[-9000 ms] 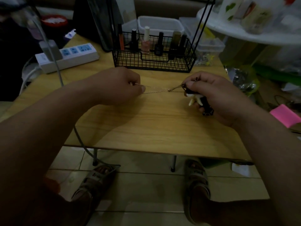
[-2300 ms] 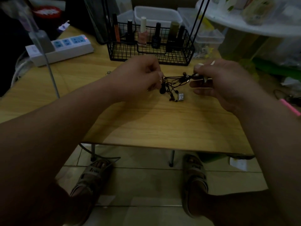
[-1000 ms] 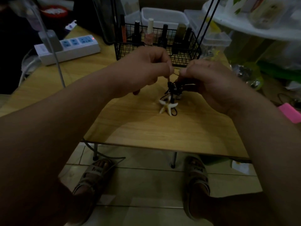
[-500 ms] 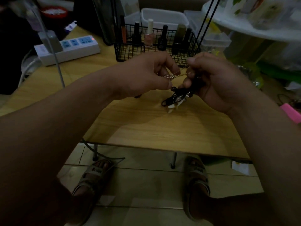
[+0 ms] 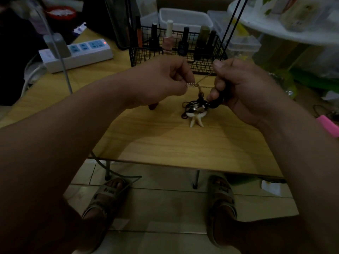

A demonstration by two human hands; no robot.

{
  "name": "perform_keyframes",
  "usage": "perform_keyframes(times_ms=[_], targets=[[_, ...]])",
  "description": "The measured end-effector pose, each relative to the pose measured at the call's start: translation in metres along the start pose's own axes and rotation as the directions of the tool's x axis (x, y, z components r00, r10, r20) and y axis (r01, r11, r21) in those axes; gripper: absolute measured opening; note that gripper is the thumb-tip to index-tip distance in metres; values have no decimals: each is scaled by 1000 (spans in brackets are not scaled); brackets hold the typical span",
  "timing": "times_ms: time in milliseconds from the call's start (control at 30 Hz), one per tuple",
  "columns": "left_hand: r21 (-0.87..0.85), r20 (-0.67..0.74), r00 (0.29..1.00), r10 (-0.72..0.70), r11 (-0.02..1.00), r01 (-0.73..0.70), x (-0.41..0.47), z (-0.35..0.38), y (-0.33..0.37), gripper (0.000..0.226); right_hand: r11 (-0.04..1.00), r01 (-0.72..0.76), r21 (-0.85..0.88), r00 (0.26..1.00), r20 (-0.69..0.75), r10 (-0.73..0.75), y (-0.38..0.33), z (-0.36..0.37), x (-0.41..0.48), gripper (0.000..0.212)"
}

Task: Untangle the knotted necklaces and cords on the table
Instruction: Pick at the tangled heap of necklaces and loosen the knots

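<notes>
Chain (image 5: 192, 84) runs sideways from left hand (image 5: 165, 81) to right hand (image 5: 244, 88), cords (image 5: 190, 105) dangling.

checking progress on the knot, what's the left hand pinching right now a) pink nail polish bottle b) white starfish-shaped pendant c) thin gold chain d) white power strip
c: the left hand pinches the thin gold chain at its fingertips; the white starfish-shaped pendant sits lower in the black cord tangle that the right hand grips.

table (image 5: 183, 143): wood grain, matt | chain (image 5: 201, 81): fine metal, glinted | cord (image 5: 189, 105): black, matt | basket (image 5: 146, 55): black wire, was matt | power strip (image 5: 77, 57): white plastic, smooth
</notes>
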State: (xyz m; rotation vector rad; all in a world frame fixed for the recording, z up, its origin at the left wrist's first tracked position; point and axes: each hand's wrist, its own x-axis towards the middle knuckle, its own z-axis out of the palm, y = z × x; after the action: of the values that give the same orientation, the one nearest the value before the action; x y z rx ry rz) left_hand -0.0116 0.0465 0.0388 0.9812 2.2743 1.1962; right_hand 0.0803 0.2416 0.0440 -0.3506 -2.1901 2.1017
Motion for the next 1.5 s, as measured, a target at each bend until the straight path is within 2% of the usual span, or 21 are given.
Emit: perform_keyframes(times_ms=[200,400,600,733,800,933,1067,1133,1333,1500], targets=[[-7,-64,997,31,999,-32,-3,-2,3,16,997,-12,-75,1000,-12,11,0,-1,-1,11],[-87,-123,988,92,991,-103,-3,-6,2,21,989,11,-145,999,-29,-16,1,1,-2,12],[83,11,999,38,996,-39,-2,-2,6,19,991,40,-126,999,-9,-41,-1,2,-2,13],[140,-1,999,47,989,-46,0,1,7,9,996,57,-73,998,17,-56,-3,4,-4,11],[107,-35,997,61,993,-57,-1,1,5,12,994,64,-87,998,7,-64,-2,3,-3,12],[-26,-57,997,53,998,-55,-4,-3,5,16,950,53,-307,998,-12,-60,5,-2,-1,16],[-96,-44,998,34,995,-38,-6,-4,6,19,944,62,-325,994,103,-30,6,-3,-2,23],[-81,-36,999,34,996,-37,-7,-3,7,18,940,96,-327,988,144,-51,6,-2,-3,18],[-47,-20,999,31,998,-32,-6,-4,7,14,923,145,-357,989,66,-130,8,2,-2,5],[-84,-19,1000,12,996,-14,-4,0,2,11,911,172,-376,982,-4,-187,9,6,-1,6]])
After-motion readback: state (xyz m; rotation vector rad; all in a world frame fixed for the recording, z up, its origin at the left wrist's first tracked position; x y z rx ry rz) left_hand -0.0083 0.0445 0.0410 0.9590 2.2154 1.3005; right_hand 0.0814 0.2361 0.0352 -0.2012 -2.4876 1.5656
